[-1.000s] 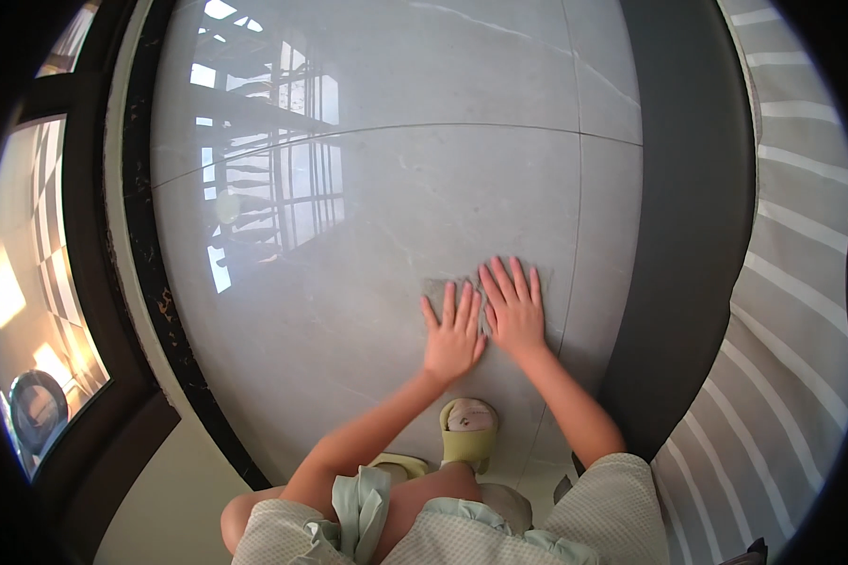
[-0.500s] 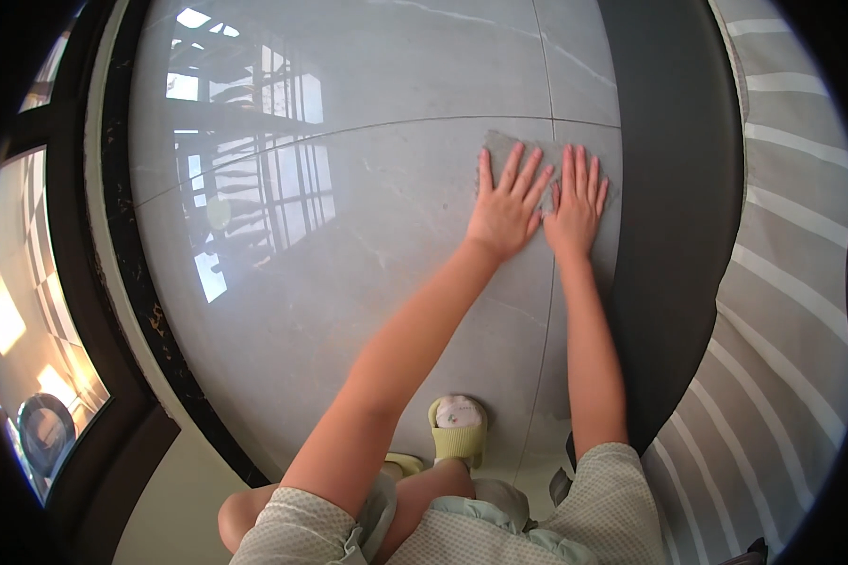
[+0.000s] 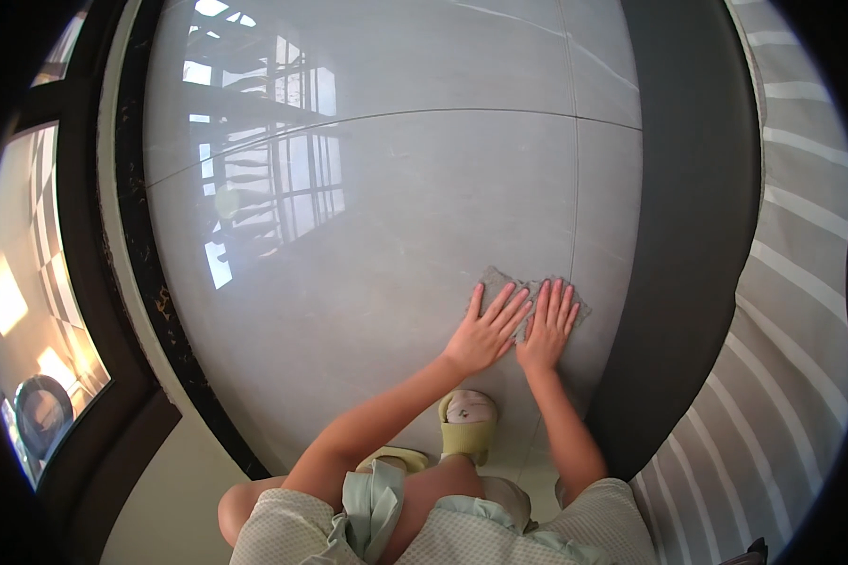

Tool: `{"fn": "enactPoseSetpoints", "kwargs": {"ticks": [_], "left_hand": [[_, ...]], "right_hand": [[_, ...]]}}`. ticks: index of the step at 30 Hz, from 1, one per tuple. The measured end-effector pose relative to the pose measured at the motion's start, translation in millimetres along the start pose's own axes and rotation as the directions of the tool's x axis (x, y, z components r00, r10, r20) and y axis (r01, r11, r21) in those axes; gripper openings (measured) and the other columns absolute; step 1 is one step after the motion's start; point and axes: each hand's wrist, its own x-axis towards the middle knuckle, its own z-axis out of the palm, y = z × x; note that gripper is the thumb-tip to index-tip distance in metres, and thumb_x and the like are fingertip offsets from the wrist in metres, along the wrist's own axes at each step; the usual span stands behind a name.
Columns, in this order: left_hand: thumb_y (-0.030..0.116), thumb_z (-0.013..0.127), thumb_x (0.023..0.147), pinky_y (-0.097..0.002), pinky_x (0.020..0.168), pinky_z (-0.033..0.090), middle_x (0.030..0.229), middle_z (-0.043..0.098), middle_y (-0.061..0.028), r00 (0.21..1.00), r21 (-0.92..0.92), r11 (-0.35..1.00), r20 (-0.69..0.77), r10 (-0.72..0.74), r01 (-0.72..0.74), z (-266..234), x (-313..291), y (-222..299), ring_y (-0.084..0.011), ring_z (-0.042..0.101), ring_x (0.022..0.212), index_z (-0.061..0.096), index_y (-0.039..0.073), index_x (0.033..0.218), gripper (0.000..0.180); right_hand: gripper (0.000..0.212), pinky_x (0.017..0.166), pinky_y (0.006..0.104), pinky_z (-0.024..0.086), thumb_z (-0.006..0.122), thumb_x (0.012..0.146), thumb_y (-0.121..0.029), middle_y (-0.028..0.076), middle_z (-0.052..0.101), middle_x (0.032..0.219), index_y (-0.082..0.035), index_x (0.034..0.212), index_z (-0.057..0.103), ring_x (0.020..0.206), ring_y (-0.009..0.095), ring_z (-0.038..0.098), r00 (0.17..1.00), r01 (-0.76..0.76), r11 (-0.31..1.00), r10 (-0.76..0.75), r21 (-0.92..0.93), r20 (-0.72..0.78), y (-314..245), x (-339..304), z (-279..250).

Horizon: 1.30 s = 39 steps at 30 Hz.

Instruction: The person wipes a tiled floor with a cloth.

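A thin grey cloth (image 3: 497,280) lies flat on the glossy grey tiled floor (image 3: 386,207). My left hand (image 3: 485,330) rests palm down on its left part, fingers stretched and spread. Beside it my right hand (image 3: 548,327) presses flat on the right part, its fingers also straight. The two hands are close together, and the cloth's edges show past the fingertips and to the right of the right hand. Most of the cloth is hidden under them.
Just below my hands is my foot in a yellow-green slipper (image 3: 466,433); another slipper (image 3: 396,459) is partly hidden. A dark bed base (image 3: 693,188) with striped bedding (image 3: 801,282) runs along the right. On the left stand a black skirting (image 3: 165,311) and a dark-framed glass door (image 3: 127,414).
Both hands have slid the cloth back toward my feet, from beside the tile joint crossing farther up. My elbows are more bent now.
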Motion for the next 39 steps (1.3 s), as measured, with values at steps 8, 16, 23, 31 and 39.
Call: {"fn": "enactPoseSetpoints", "kwargs": {"ticks": [8, 16, 23, 31, 39], "left_hand": [[0.039, 0.051, 0.085, -0.0652, 0.111, 0.008, 0.156, 0.02, -0.0113, 0.982, 0.022, 0.992, -0.148, -0.117, 0.122, -52, 52, -97, -0.033, 0.012, 0.145, 0.026, 0.01, 0.149, 0.074], [0.031, 0.042, 0.084, -0.0663, 0.11, 0.002, 0.154, 0.019, -0.0199, 0.83, -0.034, 0.85, -0.2, -0.521, 0.526, -24, -36, -94, -0.0415, 0.009, 0.143, 0.025, 0.002, 0.148, 0.072], [0.029, 0.041, 0.083, -0.062, 0.112, 0.004, 0.151, 0.018, -0.0289, 0.686, -0.228, 0.7, -0.149, -0.712, 0.677, 51, -190, -25, -0.046, 0.008, 0.142, 0.024, -0.009, 0.144, 0.073], [0.025, 0.046, 0.081, -0.0527, 0.116, 0.008, 0.152, 0.018, -0.0258, 0.712, -0.254, 0.733, -0.188, -0.677, 0.63, -4, -155, -82, -0.0401, 0.013, 0.143, 0.023, -0.008, 0.144, 0.074], [0.016, 0.041, 0.081, -0.0526, 0.116, 0.008, 0.154, 0.017, -0.022, 0.641, -0.266, 0.736, -0.366, -0.675, 0.623, -41, -157, -182, -0.0378, 0.012, 0.144, 0.023, -0.004, 0.146, 0.071]], "right_hand": [[0.061, 0.115, 0.0503, 0.014, 0.047, 0.089, -0.02, 0.009, 0.027, 0.154, -0.012, 0.147, 0.03, 0.143, 0.031, 0.021, 0.99, 0.073, 0.997, -0.073, -0.004, -0.119, -55, 114, -1], [0.061, 0.115, 0.0498, 0.017, 0.047, 0.088, -0.024, 0.004, 0.028, 0.154, -0.016, 0.147, 0.032, 0.142, 0.027, 0.024, 0.943, 0.333, 0.942, -0.333, 0.037, -0.001, -119, 78, 18], [0.063, 0.114, 0.0464, 0.02, 0.049, 0.087, -0.025, 0.004, 0.029, 0.153, -0.014, 0.147, 0.032, 0.141, 0.023, 0.026, 0.642, 0.733, 0.669, -0.741, 0.126, 0.197, -155, -35, 44], [0.063, 0.116, 0.0427, 0.018, 0.046, 0.09, -0.025, 0.005, 0.027, 0.154, -0.011, 0.148, 0.028, 0.143, 0.022, 0.023, 0.623, 0.762, 0.64, -0.766, 0.099, 0.159, -175, 40, 38], [0.063, 0.117, 0.0429, 0.016, 0.046, 0.09, -0.024, 0.006, 0.026, 0.154, -0.009, 0.148, 0.027, 0.143, 0.023, 0.022, 0.763, 0.646, 0.763, -0.647, 0.027, 0.018, -277, 87, 49]]}}
